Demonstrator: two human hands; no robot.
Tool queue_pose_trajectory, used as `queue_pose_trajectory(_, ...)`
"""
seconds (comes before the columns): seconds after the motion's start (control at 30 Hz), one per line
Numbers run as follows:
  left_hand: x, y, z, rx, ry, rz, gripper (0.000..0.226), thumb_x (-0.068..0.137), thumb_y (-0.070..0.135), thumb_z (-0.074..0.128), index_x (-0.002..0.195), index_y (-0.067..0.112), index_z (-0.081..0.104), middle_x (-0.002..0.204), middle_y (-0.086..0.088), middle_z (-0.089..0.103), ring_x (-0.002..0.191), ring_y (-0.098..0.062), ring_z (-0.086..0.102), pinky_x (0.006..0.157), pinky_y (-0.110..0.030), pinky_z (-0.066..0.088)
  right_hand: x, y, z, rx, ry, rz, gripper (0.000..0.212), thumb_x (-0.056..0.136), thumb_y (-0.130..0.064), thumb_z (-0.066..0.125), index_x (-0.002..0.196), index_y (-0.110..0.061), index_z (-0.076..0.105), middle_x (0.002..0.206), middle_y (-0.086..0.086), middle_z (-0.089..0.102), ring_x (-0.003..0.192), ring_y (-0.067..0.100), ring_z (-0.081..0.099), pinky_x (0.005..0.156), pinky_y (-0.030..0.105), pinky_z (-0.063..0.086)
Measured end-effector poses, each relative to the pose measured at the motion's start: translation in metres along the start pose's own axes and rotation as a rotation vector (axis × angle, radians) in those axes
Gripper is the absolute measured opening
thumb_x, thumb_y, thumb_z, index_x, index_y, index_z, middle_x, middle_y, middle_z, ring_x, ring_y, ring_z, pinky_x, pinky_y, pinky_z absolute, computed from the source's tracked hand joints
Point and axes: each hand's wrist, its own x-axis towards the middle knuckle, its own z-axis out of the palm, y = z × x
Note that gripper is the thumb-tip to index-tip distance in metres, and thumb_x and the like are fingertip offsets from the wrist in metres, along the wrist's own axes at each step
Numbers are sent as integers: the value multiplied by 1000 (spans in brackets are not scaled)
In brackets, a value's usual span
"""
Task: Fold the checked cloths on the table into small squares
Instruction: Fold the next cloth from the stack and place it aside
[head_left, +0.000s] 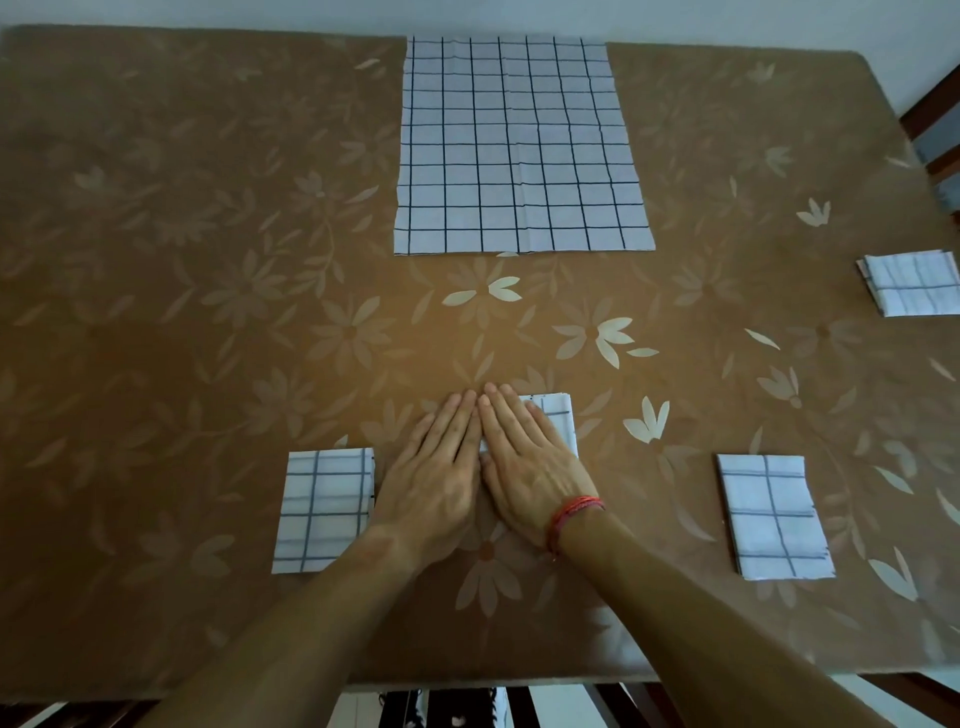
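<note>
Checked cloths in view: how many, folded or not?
5. Unfolded cloth far centre; left folded cloth; right folded cloth; edge folded cloth, cropped, perhaps stacked; pressed cloth under left hand and right hand.

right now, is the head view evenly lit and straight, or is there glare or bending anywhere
Head view: uneven, the table glows at the middle and darkens toward the left edge and corners. Head view: its far edge bows, wide-lens bending. Head view: pale sheen just past the right hand; the unfolded cloth looks sharp.
</note>
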Motion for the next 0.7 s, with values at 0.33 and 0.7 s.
queue_pose_trajectory(0.33,-1,-2,0,32,-48,10,56,98,20,23,150,-1,23,160,-16,16,149,-25,9,119,-43,21,-22,39,-14,-53,-65,38,60,100,-35,13,152,-4,17,160,9,10,148,22,7,119,43,17)
queue_pose_trajectory(0.7,1,2,-7,-4,-93,-14,57,99,21,23,151,0,21,160,-14,14,149,-23,7,120,-41,19,-33,67,-25,-68,-170,38,63,98,-40,1,153,-9,-2,160,5,-8,148,19,-9,121,38,-3)
